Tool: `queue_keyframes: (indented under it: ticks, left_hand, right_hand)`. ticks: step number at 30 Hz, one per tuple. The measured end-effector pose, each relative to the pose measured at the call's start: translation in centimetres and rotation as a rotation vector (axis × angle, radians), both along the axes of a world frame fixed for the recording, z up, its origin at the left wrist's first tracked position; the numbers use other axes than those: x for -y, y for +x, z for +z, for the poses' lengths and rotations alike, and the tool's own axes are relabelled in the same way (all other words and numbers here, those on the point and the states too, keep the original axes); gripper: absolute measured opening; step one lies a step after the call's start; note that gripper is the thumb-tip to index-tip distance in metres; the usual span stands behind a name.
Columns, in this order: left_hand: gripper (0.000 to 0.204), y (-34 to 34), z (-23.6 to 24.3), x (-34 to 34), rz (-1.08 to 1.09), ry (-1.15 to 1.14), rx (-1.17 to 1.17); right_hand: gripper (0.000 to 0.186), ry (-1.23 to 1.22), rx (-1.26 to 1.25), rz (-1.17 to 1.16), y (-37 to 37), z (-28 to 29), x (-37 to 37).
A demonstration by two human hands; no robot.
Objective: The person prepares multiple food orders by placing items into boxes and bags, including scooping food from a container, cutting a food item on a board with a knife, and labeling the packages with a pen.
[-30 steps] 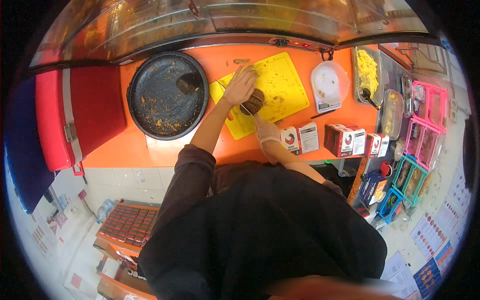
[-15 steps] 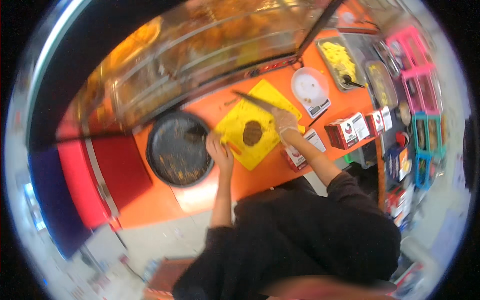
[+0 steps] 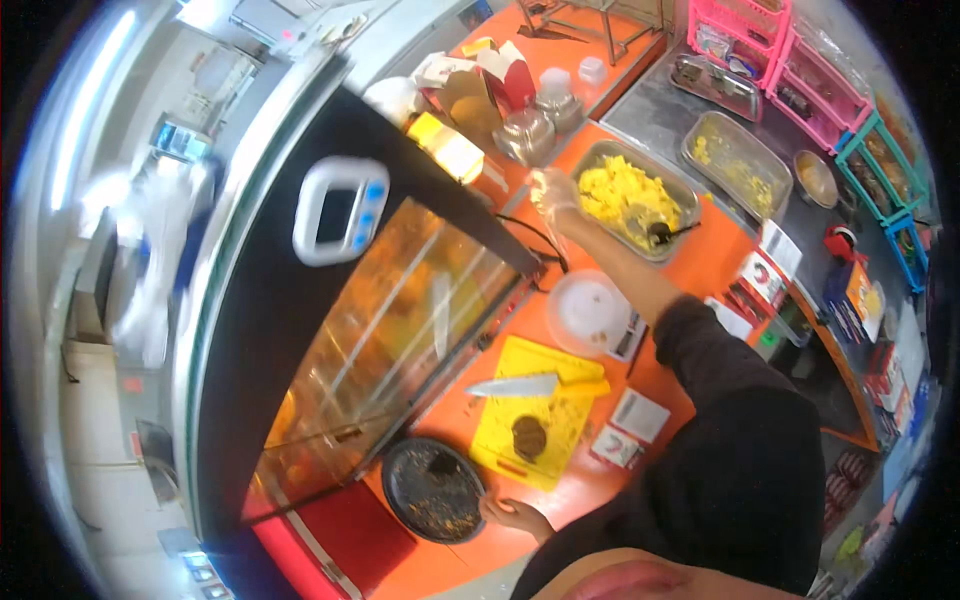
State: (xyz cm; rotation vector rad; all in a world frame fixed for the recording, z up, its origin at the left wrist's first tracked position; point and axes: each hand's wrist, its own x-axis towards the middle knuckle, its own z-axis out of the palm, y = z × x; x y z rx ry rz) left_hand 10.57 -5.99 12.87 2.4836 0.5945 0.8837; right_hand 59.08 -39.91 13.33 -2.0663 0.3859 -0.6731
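My right hand (image 3: pixel 552 195), in a clear glove, is raised at the upper left of the metal tray of yellow food (image 3: pixel 610 185); its fingers are blurred. My left hand (image 3: pixel 505 512) is beside the right rim of the round black pan (image 3: pixel 395 485), fingers apart and slightly bent, apparently holding nothing. A large knife (image 3: pixel 515 385) lies across the yellow cutting board (image 3: pixel 500 450), above a round brown piece of food (image 3: pixel 530 437). A white bowl (image 3: pixel 580 305) rests on a scale just above the board.
A glass display warmer (image 3: pixel 345 340) stands along the left of the orange counter. Card boxes (image 3: pixel 625 430) sit on the near right. Above are open food boxes and jars (image 3: pixel 525 135); pink and teal baskets (image 3: pixel 880 170) line the upper right. A red bag (image 3: pixel 335 530) is at lower left.
The view has swung toward the warmer and food trays. My right hand has let go of the knife and moved up to the yellow food. My left hand has left the brown piece for the pan's side.
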Motion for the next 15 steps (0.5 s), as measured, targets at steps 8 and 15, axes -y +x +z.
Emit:
queue_keyframes:
  ticks: [8, 15]
  left_hand:
    - [0.027, 3.3, 6.6, 7.7, 0.065, -0.049, -0.239]
    - [0.029, 6.2, 8.7, 9.3, 0.015, 0.217, -0.394]
  right_hand:
    - [0.019, -0.368, -0.332, 0.043, 18.2, 2.3, -6.9]
    - [0.017, -0.305, -0.433, 0.001, 22.0, -2.9, -13.3]
